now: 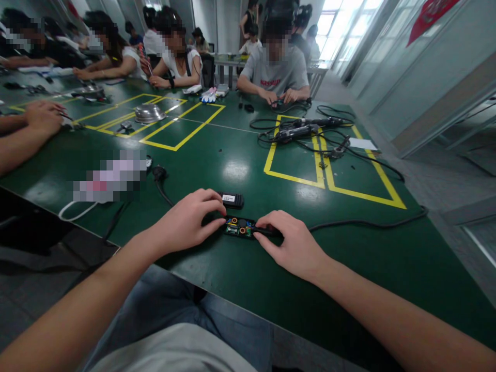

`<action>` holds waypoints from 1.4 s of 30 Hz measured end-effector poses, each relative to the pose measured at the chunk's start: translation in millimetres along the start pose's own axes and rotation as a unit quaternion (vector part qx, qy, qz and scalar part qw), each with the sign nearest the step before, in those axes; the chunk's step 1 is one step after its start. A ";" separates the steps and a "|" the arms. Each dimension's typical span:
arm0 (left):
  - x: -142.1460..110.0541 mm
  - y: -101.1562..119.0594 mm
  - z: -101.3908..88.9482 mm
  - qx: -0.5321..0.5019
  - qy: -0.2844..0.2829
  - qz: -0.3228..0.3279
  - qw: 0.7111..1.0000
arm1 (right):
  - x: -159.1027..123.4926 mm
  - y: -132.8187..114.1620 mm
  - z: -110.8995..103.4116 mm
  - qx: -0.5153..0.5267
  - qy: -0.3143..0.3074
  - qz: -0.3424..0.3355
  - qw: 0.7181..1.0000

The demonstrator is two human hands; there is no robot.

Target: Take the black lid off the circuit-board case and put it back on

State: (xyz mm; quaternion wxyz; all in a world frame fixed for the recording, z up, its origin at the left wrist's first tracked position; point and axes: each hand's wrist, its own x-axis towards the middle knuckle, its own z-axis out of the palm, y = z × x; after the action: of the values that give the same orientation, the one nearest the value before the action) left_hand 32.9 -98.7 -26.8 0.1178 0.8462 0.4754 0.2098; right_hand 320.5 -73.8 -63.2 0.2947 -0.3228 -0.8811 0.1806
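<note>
An opened black housing with a circuit board (240,227) lies on the green table, its copper-wound coils and coloured wires showing. At its left end, the thumb and fingers of my left hand (194,217) close on the edge. My right hand (292,243) pinches the black cable (267,230) where it meets the right end of the housing. Just behind the board rests a black cover (233,200) with a white label. What lies under my left fingertips is partly hidden.
A black plug with its cord (159,175) lies to the left, beside a blurred pinkish item (112,178). Black tools with cables (298,133) lie inside yellow tape at the right. A metal bowl (149,113) stands farther back. Co-workers sit around the table (217,258).
</note>
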 end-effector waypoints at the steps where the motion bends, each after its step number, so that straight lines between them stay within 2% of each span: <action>1: -5.8 2.3 1.4 -0.022 -0.015 0.002 1.000 | 0.0 0.5 0.4 0.003 -0.002 0.005 1.000; 4: -15.9 4.7 7.6 -0.035 0.001 -0.007 0.999 | -0.3 1.9 1.4 0.010 -0.010 0.021 1.000; 8: -15.3 1.8 12.1 -0.041 0.021 0.002 0.999 | -0.8 1.8 0.9 0.022 -0.003 0.025 0.999; 14: -13.0 -0.2 9.4 -0.068 0.016 0.016 0.997 | -1.4 -0.1 -0.2 0.026 0.003 0.015 1.000; 21: -14.4 -2.9 10.0 -0.068 0.045 0.035 0.996 | -1.6 -0.8 -0.3 0.030 0.036 -0.002 0.999; 26: -14.2 -3.3 10.2 -0.070 0.048 0.033 0.996 | -0.7 -2.2 -1.3 0.031 0.029 -0.003 0.999; 32: -14.4 -0.9 8.4 -0.068 0.065 0.027 0.995 | 0.1 -5.5 -5.3 0.046 0.057 -0.015 0.997; 42: -18.7 1.6 7.8 -0.070 0.062 0.035 0.995 | 0.2 -1.8 -4.3 0.070 0.041 -0.008 0.997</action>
State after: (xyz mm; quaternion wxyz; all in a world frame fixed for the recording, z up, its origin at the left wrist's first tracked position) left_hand 29.1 -115.6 -37.7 0.1399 0.8372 0.4361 0.2990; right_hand 322.3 -74.4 -59.0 0.3538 -0.3011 -0.8561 0.2264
